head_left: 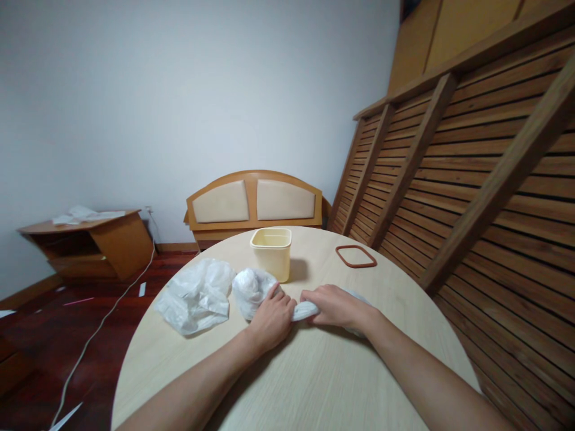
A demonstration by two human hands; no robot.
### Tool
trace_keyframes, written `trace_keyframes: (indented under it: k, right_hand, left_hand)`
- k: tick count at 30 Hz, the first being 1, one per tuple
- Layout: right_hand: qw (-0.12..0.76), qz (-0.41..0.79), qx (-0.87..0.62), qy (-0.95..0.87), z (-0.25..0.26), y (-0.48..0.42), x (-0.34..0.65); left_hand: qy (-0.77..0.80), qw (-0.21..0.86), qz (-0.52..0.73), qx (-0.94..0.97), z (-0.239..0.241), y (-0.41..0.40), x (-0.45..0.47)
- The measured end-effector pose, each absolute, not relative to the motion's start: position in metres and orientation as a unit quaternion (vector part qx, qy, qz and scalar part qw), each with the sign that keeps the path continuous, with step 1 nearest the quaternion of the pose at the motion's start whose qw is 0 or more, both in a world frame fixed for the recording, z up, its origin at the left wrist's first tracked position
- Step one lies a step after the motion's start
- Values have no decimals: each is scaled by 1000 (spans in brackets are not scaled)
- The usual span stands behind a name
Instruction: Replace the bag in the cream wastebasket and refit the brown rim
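Both hands grip one white plastic bag (252, 290) low over the round table. My left hand (275, 318) is closed around it beside a bunched, rounded part that seems to have something inside; the contents are hidden. My right hand (335, 307) is closed on the bag's narrowed length, with a loose end showing past the wrist. A twisted stretch of plastic spans the gap between the hands. Just beyond them stands a pale yellow square bin (272, 254), upright and open at the top. To the left lies another crumpled white plastic bag (197, 296).
A brown rounded-square ring (356, 256) lies on the right of the round table (287, 383). Wooden slatted panels (476, 197) lean along the right side. A headboard (254, 200) stands behind. A low cabinet (112, 239) and a cable (101, 326) are at left.
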State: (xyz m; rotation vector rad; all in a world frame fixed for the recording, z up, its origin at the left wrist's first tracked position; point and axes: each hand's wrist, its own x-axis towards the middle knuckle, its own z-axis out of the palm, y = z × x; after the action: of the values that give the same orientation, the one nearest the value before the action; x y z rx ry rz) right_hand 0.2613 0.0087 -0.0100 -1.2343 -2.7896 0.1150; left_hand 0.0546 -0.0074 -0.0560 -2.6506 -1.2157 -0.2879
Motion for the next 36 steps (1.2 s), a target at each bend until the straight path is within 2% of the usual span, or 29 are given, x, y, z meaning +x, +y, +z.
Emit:
trace_keyframes:
  k: [8, 16, 22, 25, 31, 36]
  right_hand:
    - [63, 18, -417, -907, -9, 25, 282]
    - [45, -29, -465, -884, -12, 37, 301]
    - [139, -78, -390, -907, -4, 13, 280]
    - [158, -78, -359, -916, -8, 0, 256]
    - [147, -110, -391, -902, -33, -10, 216]
    - [81, -94, -444, -887, -30, -2, 206]
  left_hand:
    - [-410, 102, -83, -903, -42, 1, 38]
    - [-409, 108, -150, -894, -39, -3, 37]
    - [-425, 136, -125, -886, -37, -1, 39]
    - [-422, 133, -125, -888, -36, -2, 39]
    - [-422, 134, -134, -886, -36, -3, 39]
    - [-422, 122, -136, -888, -35, -3, 38]
